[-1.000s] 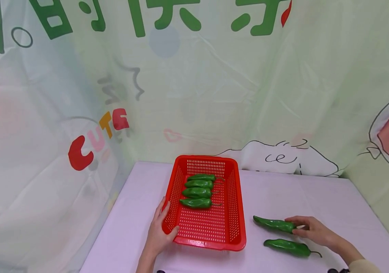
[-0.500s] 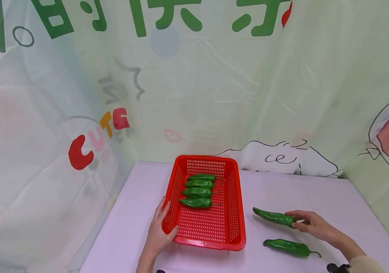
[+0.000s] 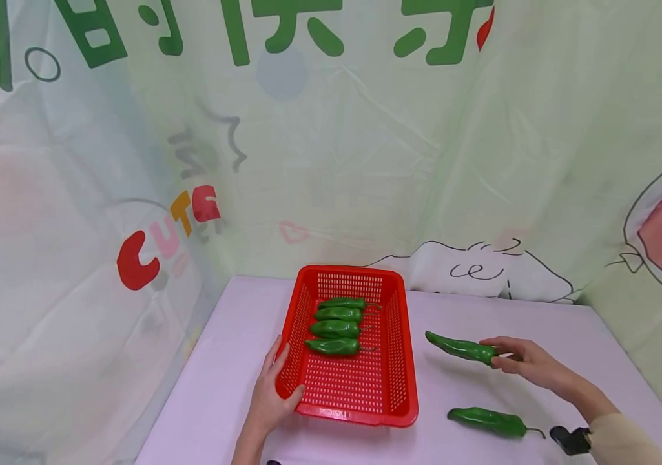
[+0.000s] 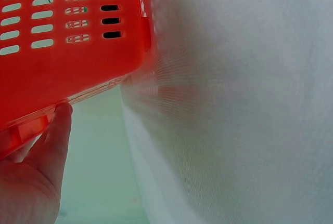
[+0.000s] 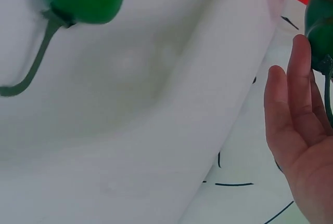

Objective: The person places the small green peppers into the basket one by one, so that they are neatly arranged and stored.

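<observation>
My right hand (image 3: 531, 367) pinches a long green pepper (image 3: 460, 347) by its stem end, lifted over the table to the right of the basket. The pepper's tip points left. In the right wrist view, part of the held pepper (image 5: 321, 31) shows at the right edge by the fingers. A red perforated plastic basket (image 3: 411, 368) holds several green peppers (image 3: 335, 329) in a column, stems to the right. My left hand (image 3: 271, 395) grips the basket's near left corner, thumb over the rim. Another green pepper (image 3: 487, 421) lies on the table below the right hand.
A pale lilac cloth (image 3: 214, 387) covers the table. Printed fabric (image 3: 331, 161) hangs behind and along both sides of the table. The near part of the basket floor (image 3: 345, 391) shows bare mesh.
My right hand has raised the green pepper off the table and carried it farther back and slightly left. My left hand and the basket have stayed put.
</observation>
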Action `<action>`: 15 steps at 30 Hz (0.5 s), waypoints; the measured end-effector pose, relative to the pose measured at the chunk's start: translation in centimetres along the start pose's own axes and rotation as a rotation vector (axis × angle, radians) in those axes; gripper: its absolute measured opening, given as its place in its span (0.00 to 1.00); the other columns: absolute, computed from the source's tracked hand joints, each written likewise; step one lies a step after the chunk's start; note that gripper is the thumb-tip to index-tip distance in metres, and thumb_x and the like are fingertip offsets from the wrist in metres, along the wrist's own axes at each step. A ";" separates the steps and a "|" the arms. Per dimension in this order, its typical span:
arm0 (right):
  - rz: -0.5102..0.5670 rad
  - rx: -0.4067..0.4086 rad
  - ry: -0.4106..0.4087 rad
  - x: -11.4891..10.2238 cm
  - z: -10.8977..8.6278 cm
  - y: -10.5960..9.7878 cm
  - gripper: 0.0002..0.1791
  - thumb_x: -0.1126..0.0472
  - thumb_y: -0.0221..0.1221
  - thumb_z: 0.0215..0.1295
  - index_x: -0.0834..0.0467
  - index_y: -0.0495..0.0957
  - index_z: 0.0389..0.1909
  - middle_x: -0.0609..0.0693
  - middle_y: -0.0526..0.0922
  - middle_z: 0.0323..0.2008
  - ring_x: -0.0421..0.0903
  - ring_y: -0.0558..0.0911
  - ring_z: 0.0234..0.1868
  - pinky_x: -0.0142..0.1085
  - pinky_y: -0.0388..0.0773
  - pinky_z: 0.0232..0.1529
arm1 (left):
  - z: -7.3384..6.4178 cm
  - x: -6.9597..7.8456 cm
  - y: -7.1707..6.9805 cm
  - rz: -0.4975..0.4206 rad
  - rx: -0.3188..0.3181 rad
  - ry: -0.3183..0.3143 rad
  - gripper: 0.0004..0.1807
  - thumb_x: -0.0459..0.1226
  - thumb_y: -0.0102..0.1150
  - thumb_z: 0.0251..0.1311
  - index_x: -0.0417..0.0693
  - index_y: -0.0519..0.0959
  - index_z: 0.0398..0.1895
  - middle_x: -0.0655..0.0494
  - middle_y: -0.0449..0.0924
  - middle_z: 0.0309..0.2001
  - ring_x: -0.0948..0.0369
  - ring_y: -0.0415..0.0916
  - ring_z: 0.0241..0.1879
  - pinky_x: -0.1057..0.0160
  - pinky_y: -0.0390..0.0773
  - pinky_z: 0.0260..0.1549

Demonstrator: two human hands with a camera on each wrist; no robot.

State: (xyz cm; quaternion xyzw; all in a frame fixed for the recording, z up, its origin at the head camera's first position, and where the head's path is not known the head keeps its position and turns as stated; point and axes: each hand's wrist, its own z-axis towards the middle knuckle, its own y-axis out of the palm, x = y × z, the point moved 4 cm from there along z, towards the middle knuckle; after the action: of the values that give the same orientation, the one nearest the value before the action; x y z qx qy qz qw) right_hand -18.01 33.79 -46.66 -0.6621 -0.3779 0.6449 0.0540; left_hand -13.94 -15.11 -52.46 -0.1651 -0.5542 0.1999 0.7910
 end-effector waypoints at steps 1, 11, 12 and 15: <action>0.002 -0.004 -0.003 -0.2 0.1 0.0 0.25 0.65 0.55 0.71 0.76 0.65 0.63 0.68 0.77 0.53 0.44 0.82 0.41 0.37 0.82 0.40 | 0.0 0.0 0.0 0.000 0.000 -0.001 0.44 0.37 0.66 0.47 0.39 0.64 0.72 0.51 0.54 0.76 0.46 0.56 0.72 0.36 0.70 0.58; -0.004 0.013 -0.015 -2.6 1.5 0.1 0.25 0.66 0.55 0.70 0.74 0.65 0.64 0.67 0.78 0.52 0.44 0.82 0.40 0.37 0.80 0.40 | 0.0 -0.1 0.2 0.001 -0.004 -0.021 0.44 0.38 0.66 0.47 0.40 0.64 0.72 0.52 0.53 0.76 0.47 0.56 0.72 0.36 0.70 0.58; -0.001 0.014 -0.006 -2.8 1.7 0.2 0.25 0.66 0.55 0.70 0.73 0.66 0.65 0.67 0.78 0.53 0.45 0.81 0.41 0.38 0.80 0.40 | -0.1 -0.1 0.2 0.002 -0.003 -0.021 0.44 0.38 0.66 0.47 0.40 0.64 0.72 0.52 0.53 0.76 0.47 0.56 0.72 0.36 0.70 0.58; -0.006 0.011 0.010 -3.5 2.5 0.5 0.26 0.65 0.56 0.69 0.71 0.67 0.65 0.66 0.78 0.53 0.50 0.81 0.42 0.42 0.80 0.42 | -0.1 0.0 0.0 0.001 -0.003 -0.022 0.44 0.38 0.66 0.47 0.39 0.64 0.72 0.52 0.53 0.76 0.47 0.56 0.72 0.36 0.69 0.59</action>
State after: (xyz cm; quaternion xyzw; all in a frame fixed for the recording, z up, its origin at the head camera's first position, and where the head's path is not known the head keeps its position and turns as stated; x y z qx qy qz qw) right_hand -19.62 30.37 -44.51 -0.6638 -0.3761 0.6435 0.0612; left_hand -13.91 -15.08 -52.53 -0.1642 -0.5632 0.2013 0.7844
